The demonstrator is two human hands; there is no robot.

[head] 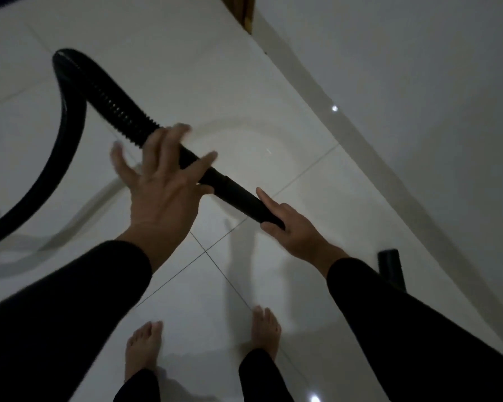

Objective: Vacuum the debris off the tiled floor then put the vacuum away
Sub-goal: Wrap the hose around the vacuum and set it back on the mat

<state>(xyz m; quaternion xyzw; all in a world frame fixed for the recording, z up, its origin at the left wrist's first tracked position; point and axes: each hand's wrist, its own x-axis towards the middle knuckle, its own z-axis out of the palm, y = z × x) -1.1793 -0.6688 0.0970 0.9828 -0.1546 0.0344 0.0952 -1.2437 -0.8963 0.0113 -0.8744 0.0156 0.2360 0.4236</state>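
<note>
A black vacuum hose loops from the lower left up and back down to its ribbed cuff and smooth rigid tube, held above the white tiled floor. My right hand grips the tube's free end, index finger lying straight along it. My left hand is over the cuff with its fingers spread wide and blurred, the thumb lying across the tube. The vacuum's body is out of view. I see no debris on the tiles.
A short black nozzle piece lies on the floor by the white wall on the right. A wooden door frame stands at the top. My bare feet are on the tiles below the hands.
</note>
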